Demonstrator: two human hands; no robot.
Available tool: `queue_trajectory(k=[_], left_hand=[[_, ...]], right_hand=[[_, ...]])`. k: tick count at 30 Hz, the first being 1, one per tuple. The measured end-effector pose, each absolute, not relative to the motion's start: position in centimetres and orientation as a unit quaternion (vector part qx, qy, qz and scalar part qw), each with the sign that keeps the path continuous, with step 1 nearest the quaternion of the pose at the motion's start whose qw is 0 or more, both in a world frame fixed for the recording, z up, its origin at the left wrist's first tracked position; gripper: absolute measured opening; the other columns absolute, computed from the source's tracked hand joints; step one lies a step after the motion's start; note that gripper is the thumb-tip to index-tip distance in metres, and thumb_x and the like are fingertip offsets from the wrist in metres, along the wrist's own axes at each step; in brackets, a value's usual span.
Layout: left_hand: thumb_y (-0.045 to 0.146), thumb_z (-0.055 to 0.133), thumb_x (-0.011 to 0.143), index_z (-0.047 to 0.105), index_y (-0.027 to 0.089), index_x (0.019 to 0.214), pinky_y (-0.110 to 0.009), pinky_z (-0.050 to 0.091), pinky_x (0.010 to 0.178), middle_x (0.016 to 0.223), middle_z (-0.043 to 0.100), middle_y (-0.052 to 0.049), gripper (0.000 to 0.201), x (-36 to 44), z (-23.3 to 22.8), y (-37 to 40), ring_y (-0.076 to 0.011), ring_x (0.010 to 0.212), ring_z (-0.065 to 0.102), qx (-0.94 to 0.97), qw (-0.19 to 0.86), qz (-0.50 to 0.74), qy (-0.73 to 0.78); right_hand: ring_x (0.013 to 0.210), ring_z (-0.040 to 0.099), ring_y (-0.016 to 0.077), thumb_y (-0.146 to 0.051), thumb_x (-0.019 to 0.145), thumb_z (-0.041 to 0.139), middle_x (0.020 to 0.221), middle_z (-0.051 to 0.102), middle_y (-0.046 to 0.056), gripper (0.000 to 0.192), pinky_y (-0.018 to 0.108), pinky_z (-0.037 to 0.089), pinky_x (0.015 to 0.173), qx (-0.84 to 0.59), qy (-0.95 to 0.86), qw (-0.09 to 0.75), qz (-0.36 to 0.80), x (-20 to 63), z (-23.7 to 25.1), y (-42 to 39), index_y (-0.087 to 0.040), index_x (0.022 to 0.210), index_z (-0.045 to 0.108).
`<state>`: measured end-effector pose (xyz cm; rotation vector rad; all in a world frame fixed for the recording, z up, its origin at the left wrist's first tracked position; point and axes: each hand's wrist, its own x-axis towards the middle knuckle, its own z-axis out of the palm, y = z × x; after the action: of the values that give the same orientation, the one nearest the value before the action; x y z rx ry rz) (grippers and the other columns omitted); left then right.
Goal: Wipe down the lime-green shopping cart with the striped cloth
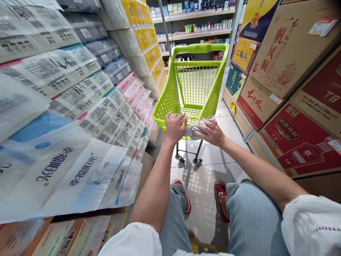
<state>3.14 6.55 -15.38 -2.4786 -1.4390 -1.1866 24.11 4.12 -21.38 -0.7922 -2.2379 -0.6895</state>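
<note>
Green basket (170,103) — striped cloth (194,129) on rim, both hands.

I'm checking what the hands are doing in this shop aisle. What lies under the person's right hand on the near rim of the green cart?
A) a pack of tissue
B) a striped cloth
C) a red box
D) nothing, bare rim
B: the right hand rests on a striped cloth bunched over the near rim of the green cart, while the left hand grips the rim beside it.
</note>
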Motion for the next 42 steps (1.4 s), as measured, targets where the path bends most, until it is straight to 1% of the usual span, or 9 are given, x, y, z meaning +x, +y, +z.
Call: queue_trajectory(k=[3, 7, 14, 20, 25, 30, 35, 37, 42], left_hand=[[0.042, 0.034, 0.095, 0.058, 0.020, 0.058, -0.034, 0.037, 0.069, 0.061, 0.061, -0.004, 0.049, 4.9, -15.5, 5.8, -0.0168, 0.065, 0.054, -0.820, -0.008, -0.342, -0.459], [0.041, 0.038, 0.094, 0.050, 0.019, 0.052, -0.032, 0.033, 0.062, 0.057, 0.058, -0.002, 0.049, 5.2, -15.8, 5.7, -0.0144, 0.059, 0.050, -0.831, -0.023, -0.336, -0.443], [0.041, 0.037, 0.094, 0.052, 0.020, 0.055, -0.032, 0.036, 0.066, 0.060, 0.060, -0.001, 0.047, 4.4, -15.8, 5.8, -0.0144, 0.064, 0.052, -0.837, -0.035, -0.334, -0.431], [0.042, 0.039, 0.093, 0.054, 0.020, 0.057, -0.032, 0.036, 0.068, 0.062, 0.060, -0.001, 0.045, 3.9, -16.0, 6.2, -0.0144, 0.066, 0.053, -0.835, -0.034, -0.343, -0.429], [0.041, 0.040, 0.093, 0.050, 0.019, 0.053, -0.031, 0.034, 0.065, 0.059, 0.057, -0.001, 0.046, 3.0, -15.9, 6.2, -0.0136, 0.064, 0.051, -0.836, -0.047, -0.353, -0.418], [0.043, 0.044, 0.091, 0.047, 0.018, 0.052, -0.029, 0.033, 0.062, 0.056, 0.053, 0.000, 0.047, 2.4, -16.0, 6.3, -0.0125, 0.060, 0.047, -0.839, -0.070, -0.361, -0.400], [0.042, 0.042, 0.092, 0.044, 0.018, 0.051, -0.030, 0.033, 0.064, 0.053, 0.049, 0.001, 0.047, 1.8, -16.1, 6.6, -0.0129, 0.059, 0.045, -0.840, -0.080, -0.365, -0.394], [0.041, 0.041, 0.092, 0.043, 0.019, 0.051, -0.030, 0.034, 0.065, 0.054, 0.049, 0.001, 0.047, 1.7, -16.0, 6.6, -0.0133, 0.060, 0.046, -0.846, -0.082, -0.357, -0.387], [0.040, 0.040, 0.092, 0.051, 0.019, 0.056, -0.033, 0.037, 0.078, 0.060, 0.056, 0.000, 0.043, 1.5, -15.9, 6.3, -0.0153, 0.068, 0.051, -0.854, -0.077, -0.333, -0.393]], right_hand=[[0.111, 0.044, 0.0186, -0.027, 0.087, 0.059, 0.114, 0.060, -0.001, 0.028, 0.040, 0.031, 0.101, -0.294, -0.857, 0.337, -0.258, 23.5, -22.4, 4.8, -0.042, 0.110, 0.062], [0.109, 0.043, 0.0191, -0.026, 0.086, 0.059, 0.113, 0.061, -0.002, 0.026, 0.040, 0.030, 0.098, -0.300, -0.865, 0.304, -0.266, 23.1, -25.0, 5.5, -0.041, 0.107, 0.063], [0.098, 0.047, 0.0166, -0.019, 0.087, 0.054, 0.106, 0.063, -0.001, 0.022, 0.035, 0.032, 0.087, -0.265, -0.898, 0.236, -0.260, 23.5, -28.4, 5.2, -0.034, 0.099, 0.065], [0.104, 0.043, 0.0191, -0.023, 0.088, 0.053, 0.112, 0.060, 0.000, 0.023, 0.039, 0.029, 0.097, -0.314, -0.867, 0.273, -0.276, 22.9, -23.1, 5.0, -0.035, 0.106, 0.063], [0.104, 0.042, 0.0184, -0.023, 0.088, 0.053, 0.111, 0.059, -0.001, 0.025, 0.038, 0.029, 0.101, -0.294, -0.845, 0.323, -0.309, 22.3, -19.9, 4.5, -0.036, 0.107, 0.062], [0.106, 0.041, 0.0200, -0.024, 0.087, 0.056, 0.109, 0.060, 0.000, 0.022, 0.038, 0.032, 0.099, -0.308, -0.838, 0.342, -0.294, 21.8, -22.7, 5.1, -0.035, 0.104, 0.064], [0.104, 0.045, 0.0193, -0.021, 0.088, 0.053, 0.112, 0.061, 0.001, 0.024, 0.037, 0.035, 0.092, -0.305, -0.890, 0.255, -0.223, 22.7, -26.5, 5.4, -0.034, 0.106, 0.064], [0.104, 0.046, 0.0189, -0.019, 0.088, 0.053, 0.112, 0.061, 0.002, 0.025, 0.036, 0.036, 0.090, -0.297, -0.901, 0.245, -0.201, 23.3, -26.9, 5.2, -0.033, 0.106, 0.064], [0.105, 0.046, 0.0225, -0.028, 0.083, 0.056, 0.112, 0.058, 0.007, 0.027, 0.038, 0.038, 0.093, -0.363, -0.853, 0.334, -0.173, 23.8, -24.3, 4.3, -0.027, 0.108, 0.064]])
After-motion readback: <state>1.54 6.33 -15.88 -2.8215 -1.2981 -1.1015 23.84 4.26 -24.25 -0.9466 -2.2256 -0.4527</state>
